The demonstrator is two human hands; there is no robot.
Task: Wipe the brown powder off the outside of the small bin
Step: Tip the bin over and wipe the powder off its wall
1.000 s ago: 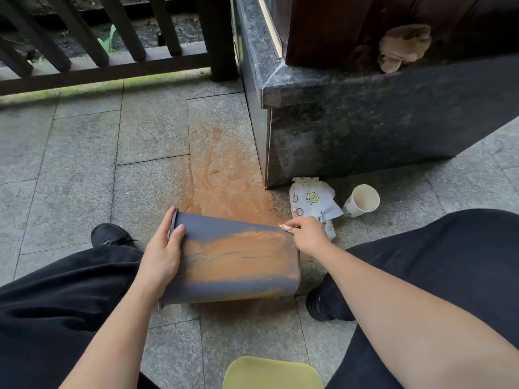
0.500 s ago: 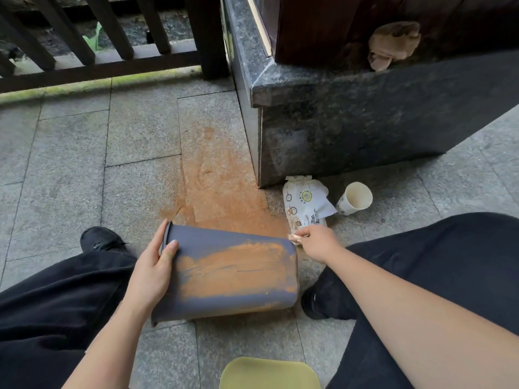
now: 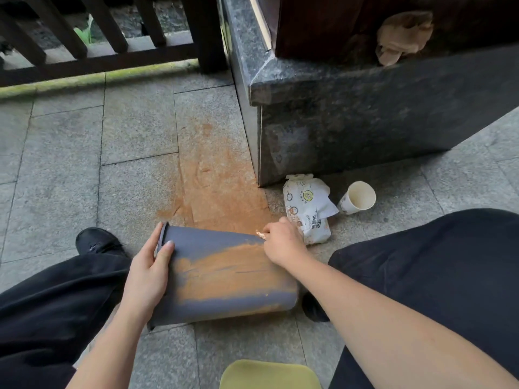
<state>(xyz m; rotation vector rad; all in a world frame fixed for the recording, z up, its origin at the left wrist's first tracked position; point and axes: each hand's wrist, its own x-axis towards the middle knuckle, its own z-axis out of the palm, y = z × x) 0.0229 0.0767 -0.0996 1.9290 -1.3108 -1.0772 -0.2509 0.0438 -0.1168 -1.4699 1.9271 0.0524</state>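
Small bin (image 3: 224,279) is laid on its side on the stone paving (image 3: 84,169) between the knees, long axis running left to right, rim to the left and base to the right. Brown powder (image 3: 224,272) is smeared along its upper side. The rim end is gripped by the left hand (image 3: 148,273); a small powder-stained scrap (image 3: 261,234) is pinched in the right hand (image 3: 283,244) at the base end.

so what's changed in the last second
The right hand, pinching a small soiled scrap, slid a little along the bin's far edge toward its base. The left hand kept its grip at the rim. The brown powder band, wipes packet and paper cup look unchanged.
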